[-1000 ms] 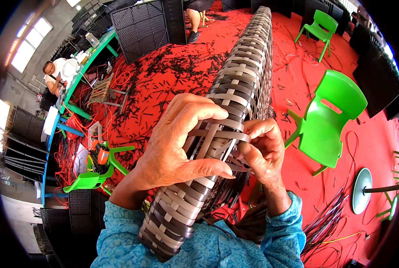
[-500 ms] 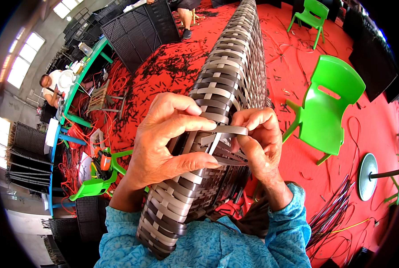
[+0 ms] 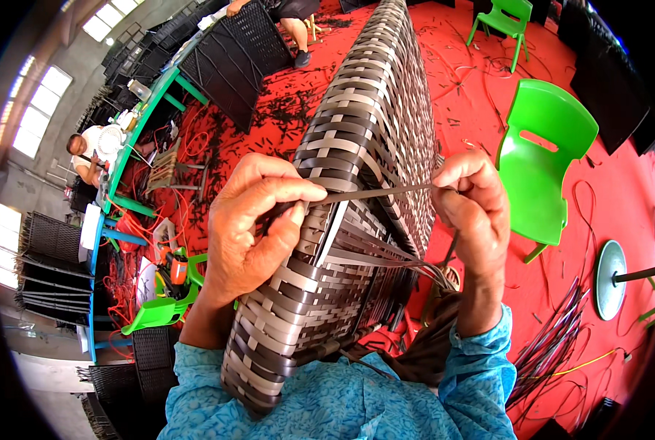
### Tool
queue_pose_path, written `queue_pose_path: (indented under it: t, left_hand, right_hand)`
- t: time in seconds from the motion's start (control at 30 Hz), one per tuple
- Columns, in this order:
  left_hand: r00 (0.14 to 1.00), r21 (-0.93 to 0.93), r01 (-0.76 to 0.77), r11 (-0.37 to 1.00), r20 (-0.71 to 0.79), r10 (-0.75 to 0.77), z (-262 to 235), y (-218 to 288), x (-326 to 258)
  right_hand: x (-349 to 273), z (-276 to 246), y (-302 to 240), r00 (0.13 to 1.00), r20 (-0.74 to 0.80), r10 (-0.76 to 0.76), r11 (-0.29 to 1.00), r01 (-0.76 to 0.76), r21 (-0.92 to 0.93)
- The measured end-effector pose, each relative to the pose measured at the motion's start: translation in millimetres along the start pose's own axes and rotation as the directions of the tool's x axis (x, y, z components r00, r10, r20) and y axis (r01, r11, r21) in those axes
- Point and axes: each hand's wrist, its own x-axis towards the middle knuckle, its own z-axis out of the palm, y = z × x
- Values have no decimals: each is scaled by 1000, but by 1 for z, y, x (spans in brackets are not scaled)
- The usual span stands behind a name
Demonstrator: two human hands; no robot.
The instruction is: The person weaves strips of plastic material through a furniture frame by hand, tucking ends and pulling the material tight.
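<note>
A long woven piece point(image 3: 276, 312) of dark brown and grey flat strips runs away from my lap, its narrow edge facing up. My left hand point(image 3: 250, 227) is at its left side, thumb and forefinger closed on a flat weaving strip point(image 3: 382, 193). The strip stretches across the top edge to my right hand point(image 3: 477, 213), which pinches it beyond the right side. Below the strip, a bare section of the frame shows a pale bar point(image 3: 332, 233). Several loose strips point(image 3: 378, 251) fan from there toward the right and bunch beneath my right forearm.
A green plastic chair point(image 3: 540, 169) stands on the red floor to the right, near a round stool-like disc point(image 3: 608, 280). A bundle of strips point(image 3: 551, 341) lies at lower right. On the left are a green-edged table point(image 3: 140, 110), an orange tool point(image 3: 178, 270) and a seated person point(image 3: 85, 158).
My right hand has moved right and slightly up, drawing the strip out into a longer straight span. My left hand has shifted a little left, its fingers now closed on the strip.
</note>
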Motion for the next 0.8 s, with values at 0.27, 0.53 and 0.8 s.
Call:
queue_pose_path:
  t: [0.27, 0.53, 0.8]
  left_hand:
    - [992, -49, 118, 992, -42, -120, -5, -3, -8]
    - [973, -58, 227, 972, -40, -229, -34, -16, -17]
    - [955, -71, 294, 953, -5, -296, -70, -43, -36]
  right_hand:
    - [-4, -8, -4, 981, 180, 77, 994, -89, 59]
    - [3, 18, -5, 961, 128, 243, 965, -227, -132]
    - [-1, 29, 4, 980, 2, 200, 961, -196, -196]
